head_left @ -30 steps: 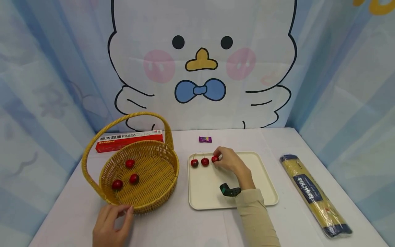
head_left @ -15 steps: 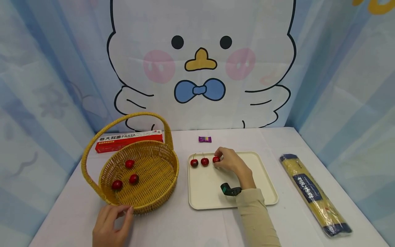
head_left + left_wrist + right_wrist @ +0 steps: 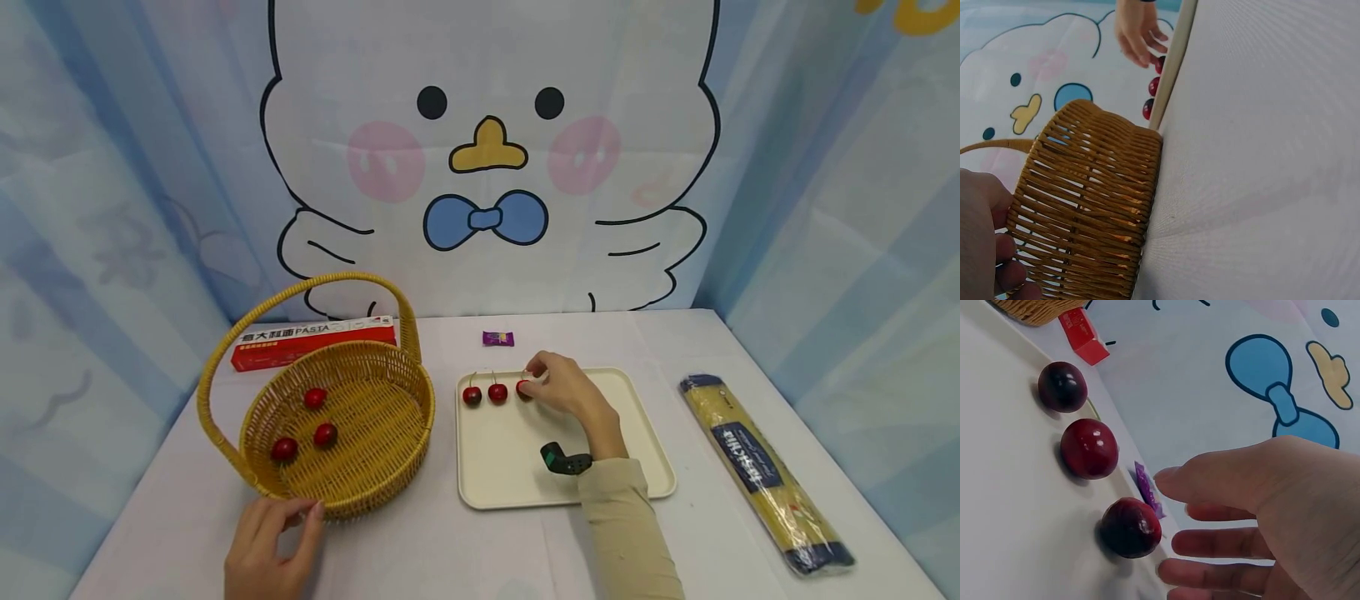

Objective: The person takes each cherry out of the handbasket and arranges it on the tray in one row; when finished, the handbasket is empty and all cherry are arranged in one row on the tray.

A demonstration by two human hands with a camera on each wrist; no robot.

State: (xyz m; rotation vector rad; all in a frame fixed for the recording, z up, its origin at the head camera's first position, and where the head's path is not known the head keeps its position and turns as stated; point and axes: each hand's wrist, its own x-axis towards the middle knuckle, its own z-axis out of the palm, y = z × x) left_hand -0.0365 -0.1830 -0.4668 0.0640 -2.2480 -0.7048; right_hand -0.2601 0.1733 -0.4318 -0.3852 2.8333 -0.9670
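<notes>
Three red cherries stand in a row along the far left of the cream tray [image 3: 517, 467]. The rightmost cherry [image 3: 1130, 527] is just beside my right hand [image 3: 566, 392]. In the right wrist view that hand's thumb [image 3: 1210, 481] and fingers are spread, with a gap between them and the cherry. The other two are a middle cherry [image 3: 1089, 449] and a darker left cherry [image 3: 1062, 387]. My left hand [image 3: 268, 542] pinches the near rim of the yellow wicker basket [image 3: 390, 467]. Inside the basket lie three more cherries, one of them the front-left cherry [image 3: 284, 450].
Behind the basket lies a red and white pasta box [image 3: 315, 342]. A small purple wrapped candy [image 3: 498, 339] is beyond the tray. On the right a long bag of noodles [image 3: 765, 475] lies slantwise. The basket's tall handle [image 3: 217, 375] arches up at the left.
My right hand's fingers have parted from the rightmost cherry, which now stays on the tray. It had shifted slightly right before that. My left hand and the basket keep their place.
</notes>
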